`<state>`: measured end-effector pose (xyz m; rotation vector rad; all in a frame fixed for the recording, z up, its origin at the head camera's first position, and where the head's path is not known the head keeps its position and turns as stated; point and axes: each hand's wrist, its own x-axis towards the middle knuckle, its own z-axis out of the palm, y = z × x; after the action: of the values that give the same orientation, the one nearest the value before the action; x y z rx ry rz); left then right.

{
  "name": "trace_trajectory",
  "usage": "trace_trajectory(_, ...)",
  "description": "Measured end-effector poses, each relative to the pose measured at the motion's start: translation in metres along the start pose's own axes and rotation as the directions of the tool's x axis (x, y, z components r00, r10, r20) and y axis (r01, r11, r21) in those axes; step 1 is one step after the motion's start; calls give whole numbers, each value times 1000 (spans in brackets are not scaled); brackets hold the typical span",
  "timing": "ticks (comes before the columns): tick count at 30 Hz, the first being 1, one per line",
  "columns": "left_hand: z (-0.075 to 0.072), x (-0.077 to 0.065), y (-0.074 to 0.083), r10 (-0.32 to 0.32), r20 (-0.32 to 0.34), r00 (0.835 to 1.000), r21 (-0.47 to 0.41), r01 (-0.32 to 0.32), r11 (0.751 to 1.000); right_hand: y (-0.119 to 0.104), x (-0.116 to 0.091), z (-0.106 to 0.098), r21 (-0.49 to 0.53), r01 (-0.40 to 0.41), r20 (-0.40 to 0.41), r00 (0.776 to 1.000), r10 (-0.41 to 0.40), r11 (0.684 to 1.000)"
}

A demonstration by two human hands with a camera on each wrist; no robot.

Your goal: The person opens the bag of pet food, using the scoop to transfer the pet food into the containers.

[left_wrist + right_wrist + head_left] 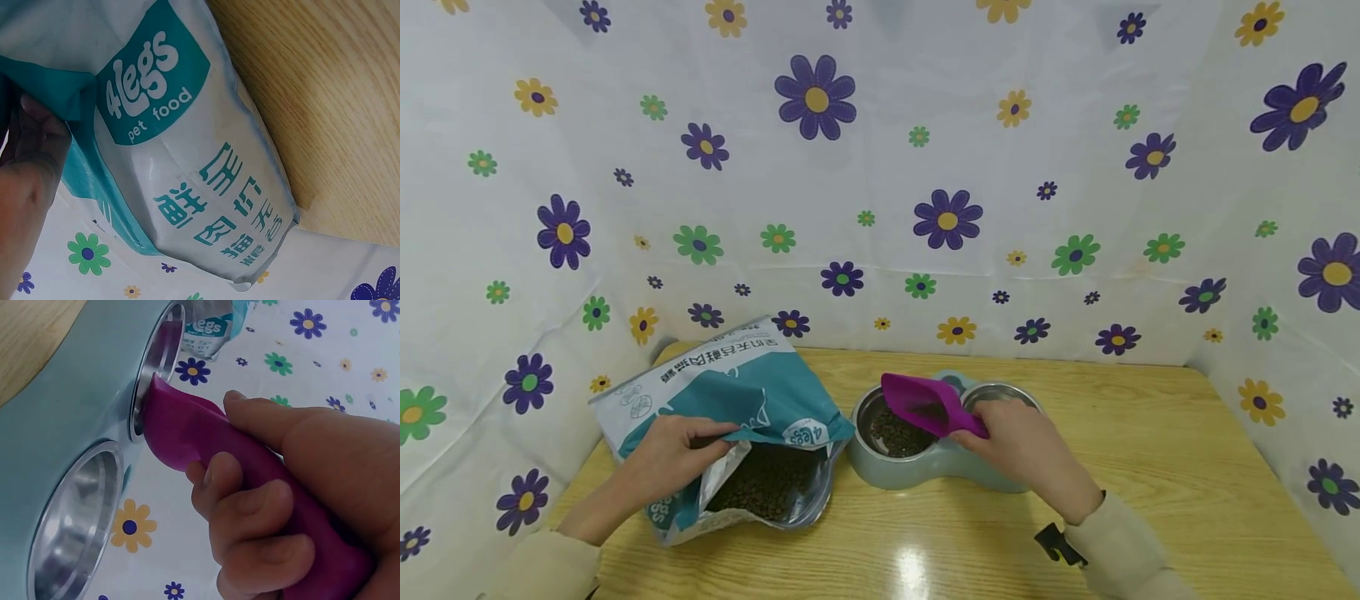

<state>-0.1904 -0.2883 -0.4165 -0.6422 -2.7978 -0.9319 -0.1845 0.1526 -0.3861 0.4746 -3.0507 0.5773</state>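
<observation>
My right hand (1018, 442) grips the handle of a magenta scoop (917, 398), its fingers curled round it in the right wrist view. The scoop is tilted over the left bowl (863, 433) of a pale blue double feeder (887, 473), with some brown kibble in the scoop and more in that bowl. On the left, my left hand (673, 454) pinches the edge of the opening of a teal and white pet food bag (797, 379). The bag lies on its side with its mouth towards me, and brown kibble (767, 482) shows inside.
The feeder's right steel bowl (78, 519) stands beside the left one, partly behind my right hand in the head view. Everything sits on a wooden table (1135, 450). A white flower-patterned sheet (880, 175) closes off the back and both sides.
</observation>
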Motion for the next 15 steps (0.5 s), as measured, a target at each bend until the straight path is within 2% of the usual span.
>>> trace_trajectory(6,0,0,1,8,6,1000,-5,-8,1000,-8,0,1,-103,16,-56,998,-22,995)
trace_trajectory(15,0,-1,-2,19,2,1000,2,-19,1000,-16,-4,6,-284,31,-161,984,-79,958)
